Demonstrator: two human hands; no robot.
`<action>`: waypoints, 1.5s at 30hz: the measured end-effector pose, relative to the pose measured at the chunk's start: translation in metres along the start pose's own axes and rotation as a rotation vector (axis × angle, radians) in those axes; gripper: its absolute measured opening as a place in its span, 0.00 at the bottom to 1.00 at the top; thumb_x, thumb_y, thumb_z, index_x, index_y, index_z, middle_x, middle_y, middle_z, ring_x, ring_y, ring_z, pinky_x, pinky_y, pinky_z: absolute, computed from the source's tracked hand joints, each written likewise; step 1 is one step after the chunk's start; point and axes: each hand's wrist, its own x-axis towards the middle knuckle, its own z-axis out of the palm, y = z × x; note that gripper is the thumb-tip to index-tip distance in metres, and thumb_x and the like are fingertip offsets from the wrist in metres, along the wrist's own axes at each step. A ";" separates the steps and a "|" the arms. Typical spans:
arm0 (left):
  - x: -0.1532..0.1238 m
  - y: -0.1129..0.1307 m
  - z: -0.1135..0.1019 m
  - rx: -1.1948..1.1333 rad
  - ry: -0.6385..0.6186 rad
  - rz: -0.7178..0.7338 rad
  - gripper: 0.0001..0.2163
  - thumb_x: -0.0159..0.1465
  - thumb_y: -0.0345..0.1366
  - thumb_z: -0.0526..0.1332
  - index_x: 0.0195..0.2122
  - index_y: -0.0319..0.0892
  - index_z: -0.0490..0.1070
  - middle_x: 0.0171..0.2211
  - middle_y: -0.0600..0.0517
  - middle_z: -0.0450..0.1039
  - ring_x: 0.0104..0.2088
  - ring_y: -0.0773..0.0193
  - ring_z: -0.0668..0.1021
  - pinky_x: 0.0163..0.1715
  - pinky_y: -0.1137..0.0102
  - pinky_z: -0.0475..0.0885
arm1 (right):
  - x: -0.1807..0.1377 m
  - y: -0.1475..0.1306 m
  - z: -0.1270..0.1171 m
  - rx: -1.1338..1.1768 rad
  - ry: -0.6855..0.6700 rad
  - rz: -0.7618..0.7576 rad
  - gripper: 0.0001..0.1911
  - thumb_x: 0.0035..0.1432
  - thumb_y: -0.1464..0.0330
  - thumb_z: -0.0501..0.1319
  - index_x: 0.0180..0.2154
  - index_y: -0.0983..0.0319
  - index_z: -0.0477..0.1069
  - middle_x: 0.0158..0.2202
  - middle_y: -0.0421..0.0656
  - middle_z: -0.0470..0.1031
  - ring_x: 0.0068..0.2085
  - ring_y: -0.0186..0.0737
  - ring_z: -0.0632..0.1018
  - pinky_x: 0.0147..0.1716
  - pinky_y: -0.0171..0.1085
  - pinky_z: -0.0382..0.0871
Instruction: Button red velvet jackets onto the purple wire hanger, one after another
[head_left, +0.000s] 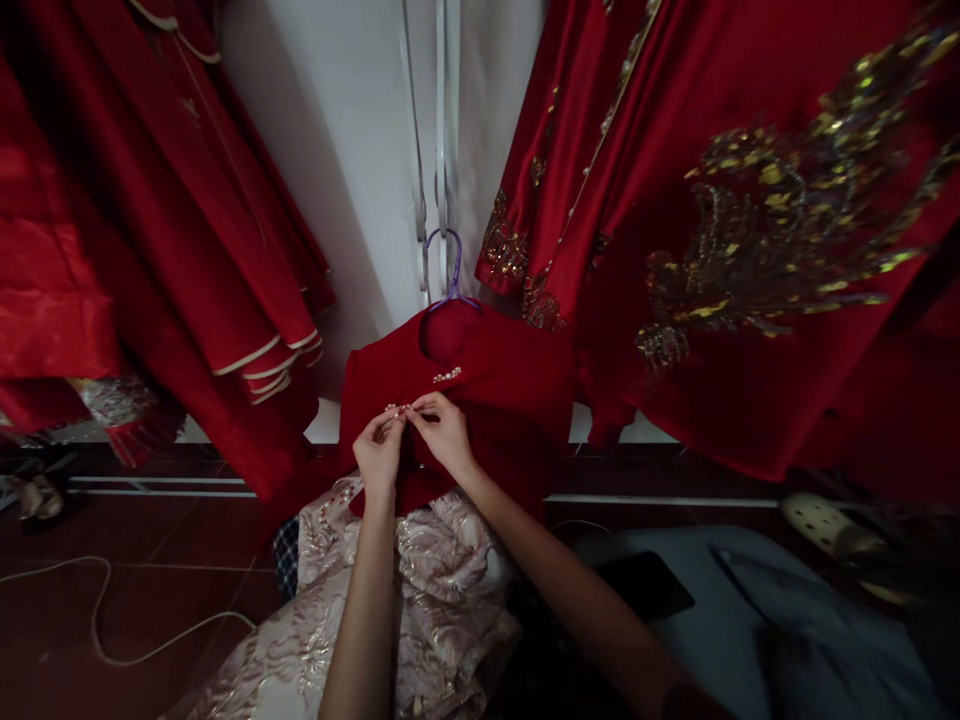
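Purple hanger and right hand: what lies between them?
The neck opening of the red garment and, below it, a beaded row, seen in the head view.

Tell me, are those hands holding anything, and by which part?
The left hand and right hand seem to pinch the front of the red garment; exactly which part is too small to tell.

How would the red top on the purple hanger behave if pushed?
The red top probably swings, since it hangs from the purple hanger. Being cloth, it likely flexes easily. The left hand and right hand, pinching at its front, might steady it.
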 end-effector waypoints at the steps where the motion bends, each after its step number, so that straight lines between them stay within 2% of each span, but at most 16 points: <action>1: -0.001 0.001 -0.001 0.022 -0.013 0.019 0.13 0.50 0.36 0.65 0.35 0.35 0.75 0.37 0.45 0.77 0.38 0.63 0.78 0.44 0.68 0.72 | -0.001 -0.002 -0.001 -0.010 -0.004 -0.017 0.03 0.51 0.68 0.60 0.30 0.60 0.67 0.31 0.41 0.75 0.33 0.35 0.77 0.35 0.34 0.73; 4: -0.003 0.003 -0.003 0.075 -0.036 0.068 0.13 0.51 0.36 0.64 0.37 0.35 0.75 0.37 0.46 0.77 0.39 0.61 0.78 0.46 0.66 0.71 | -0.005 -0.006 -0.002 -0.025 -0.006 -0.045 0.02 0.52 0.68 0.58 0.31 0.60 0.67 0.32 0.40 0.75 0.34 0.35 0.77 0.32 0.33 0.74; 9: -0.001 0.004 -0.010 0.178 -0.076 0.136 0.12 0.54 0.37 0.61 0.36 0.36 0.76 0.36 0.47 0.78 0.39 0.60 0.79 0.46 0.65 0.71 | -0.006 -0.009 -0.001 -0.005 0.001 -0.041 0.03 0.53 0.67 0.57 0.31 0.60 0.66 0.32 0.40 0.74 0.33 0.35 0.77 0.32 0.32 0.75; 17: 0.001 0.004 -0.008 0.092 -0.102 0.072 0.15 0.49 0.37 0.65 0.37 0.35 0.75 0.36 0.45 0.78 0.37 0.61 0.79 0.42 0.67 0.74 | -0.007 -0.013 -0.004 0.003 -0.001 -0.013 0.04 0.52 0.67 0.58 0.31 0.59 0.66 0.32 0.41 0.74 0.35 0.36 0.77 0.34 0.33 0.74; 22: 0.000 0.010 -0.008 0.166 -0.083 0.092 0.12 0.50 0.34 0.65 0.36 0.36 0.76 0.35 0.46 0.78 0.33 0.62 0.79 0.38 0.68 0.75 | -0.010 -0.015 -0.006 0.009 0.006 -0.001 0.04 0.53 0.66 0.58 0.32 0.59 0.65 0.32 0.42 0.74 0.35 0.36 0.77 0.33 0.34 0.74; 27: 0.004 0.014 -0.013 0.303 -0.117 0.160 0.10 0.52 0.36 0.64 0.34 0.38 0.77 0.35 0.46 0.78 0.35 0.60 0.79 0.40 0.66 0.74 | -0.010 -0.017 -0.006 0.009 -0.015 -0.007 0.04 0.53 0.66 0.57 0.32 0.59 0.65 0.33 0.41 0.74 0.36 0.36 0.77 0.33 0.34 0.75; 38: 0.007 0.009 -0.018 0.317 -0.115 0.141 0.11 0.51 0.38 0.64 0.33 0.38 0.76 0.33 0.47 0.78 0.34 0.60 0.79 0.39 0.66 0.73 | -0.010 -0.017 -0.007 -0.059 -0.014 -0.054 0.03 0.54 0.67 0.56 0.31 0.59 0.66 0.33 0.40 0.73 0.36 0.35 0.75 0.34 0.33 0.75; 42: 0.011 0.012 -0.016 0.223 -0.205 0.086 0.11 0.50 0.38 0.64 0.31 0.37 0.74 0.32 0.46 0.77 0.33 0.62 0.78 0.39 0.68 0.72 | -0.006 -0.014 -0.006 -0.058 -0.035 -0.047 0.03 0.54 0.67 0.57 0.32 0.59 0.66 0.33 0.40 0.73 0.36 0.35 0.76 0.33 0.34 0.75; 45: 0.010 0.010 -0.015 0.175 -0.258 0.110 0.11 0.51 0.37 0.63 0.33 0.37 0.70 0.33 0.47 0.75 0.34 0.65 0.77 0.40 0.69 0.71 | -0.002 -0.010 -0.013 -0.072 -0.095 -0.044 0.04 0.55 0.67 0.56 0.33 0.59 0.67 0.34 0.40 0.74 0.37 0.35 0.77 0.37 0.36 0.74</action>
